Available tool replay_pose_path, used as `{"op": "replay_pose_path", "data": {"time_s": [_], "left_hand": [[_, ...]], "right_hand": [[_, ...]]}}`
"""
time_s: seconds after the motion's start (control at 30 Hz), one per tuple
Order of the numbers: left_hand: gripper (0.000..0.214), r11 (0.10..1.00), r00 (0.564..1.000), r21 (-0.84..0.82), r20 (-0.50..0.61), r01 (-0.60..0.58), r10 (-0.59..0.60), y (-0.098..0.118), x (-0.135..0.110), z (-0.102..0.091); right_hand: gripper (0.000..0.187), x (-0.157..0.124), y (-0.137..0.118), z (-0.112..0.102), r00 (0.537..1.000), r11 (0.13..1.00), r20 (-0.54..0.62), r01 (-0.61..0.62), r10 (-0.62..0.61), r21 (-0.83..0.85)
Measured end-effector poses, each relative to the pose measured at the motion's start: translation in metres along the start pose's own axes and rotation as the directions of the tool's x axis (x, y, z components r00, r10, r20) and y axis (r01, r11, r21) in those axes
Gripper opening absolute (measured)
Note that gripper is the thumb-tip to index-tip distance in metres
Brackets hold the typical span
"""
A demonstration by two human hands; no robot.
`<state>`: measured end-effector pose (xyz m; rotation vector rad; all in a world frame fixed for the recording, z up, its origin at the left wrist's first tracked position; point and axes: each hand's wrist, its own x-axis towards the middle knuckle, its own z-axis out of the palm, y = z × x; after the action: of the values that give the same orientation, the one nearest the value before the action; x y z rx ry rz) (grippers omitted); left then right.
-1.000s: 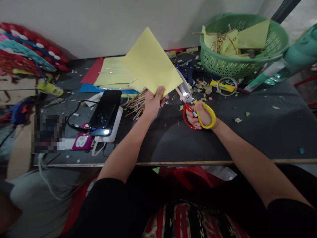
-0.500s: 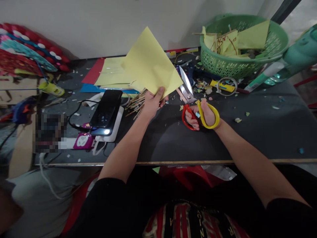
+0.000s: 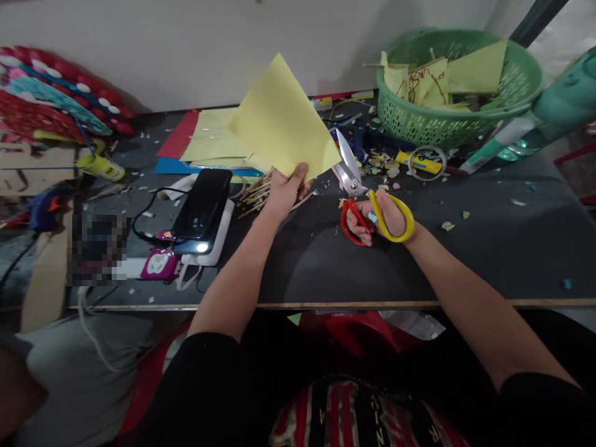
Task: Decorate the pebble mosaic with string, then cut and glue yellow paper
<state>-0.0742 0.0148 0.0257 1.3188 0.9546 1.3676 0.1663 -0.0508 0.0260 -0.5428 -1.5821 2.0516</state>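
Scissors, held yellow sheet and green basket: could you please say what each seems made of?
Scissors: shiny metal blades, judging by their glint; smooth handles, probably plastic. Yellow sheet: matte paper or light card, thin-edged and without glare. Green basket: likely moulded plastic, with regular slots.

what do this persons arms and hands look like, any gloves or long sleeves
The left hand and right hand show no gloves, and both forearms are bare, with no watch or bracelet visible. The left sleeve and right sleeve are plain black and short, ending near the elbows.
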Motion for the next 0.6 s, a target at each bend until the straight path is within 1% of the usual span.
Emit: {"op": "replay_pose_path", "data": {"time_s": [0.1, 0.17, 0.23, 0.3, 0.37, 0.47, 0.53, 0.6], "left_hand": [[0.048, 0.998, 1.000, 0.059, 0.001, -0.014, 0.014, 0.000, 0.002, -0.006], [0.049, 0.995, 1.000, 0.103, 0.005, -0.010, 0.010, 0.001, 0.002, -0.010], [0.048, 0.994, 1.000, 0.113, 0.002, 0.007, -0.007, 0.003, 0.001, -0.012], [0.047, 0.997, 0.999, 0.068, -0.006, 0.039, -0.038, 0.005, -0.001, -0.013], [0.050, 0.997, 0.997, -0.022, -0.022, 0.075, -0.075, 0.005, -0.002, -0.011], [0.065, 0.983, 0.990, -0.138, -0.060, 0.119, -0.128, 0.001, 0.000, -0.010], [0.069, 0.975, 0.983, -0.185, -0.112, 0.122, -0.144, -0.003, 0.004, -0.011], [0.063, 0.970, 0.977, -0.225, -0.165, 0.097, -0.136, -0.006, 0.008, -0.014]], "right_hand": [[0.086, 0.001, 0.001, 0.000, 1.000, 1.000, 0.002, 0.009, -0.009, -0.007], [0.086, 0.003, 0.002, 0.001, 0.999, 0.999, 0.001, 0.034, -0.034, -0.020], [0.084, 0.004, 0.004, 0.001, 0.997, 0.997, 0.001, 0.072, -0.072, -0.025], [0.084, 0.005, 0.006, 0.002, 0.996, 0.995, -0.004, 0.094, -0.095, -0.026], [0.085, 0.005, 0.006, 0.001, 0.997, 0.996, -0.001, 0.083, -0.083, -0.030], [0.086, 0.002, 0.004, 0.001, 0.999, 0.999, 0.017, 0.037, -0.036, -0.029], [0.084, 0.001, 0.000, 0.002, 0.999, 1.000, 0.029, 0.017, -0.016, -0.021], [0.083, 0.000, -0.003, 0.004, 0.999, 1.000, 0.042, 0.003, -0.002, -0.018]]}}
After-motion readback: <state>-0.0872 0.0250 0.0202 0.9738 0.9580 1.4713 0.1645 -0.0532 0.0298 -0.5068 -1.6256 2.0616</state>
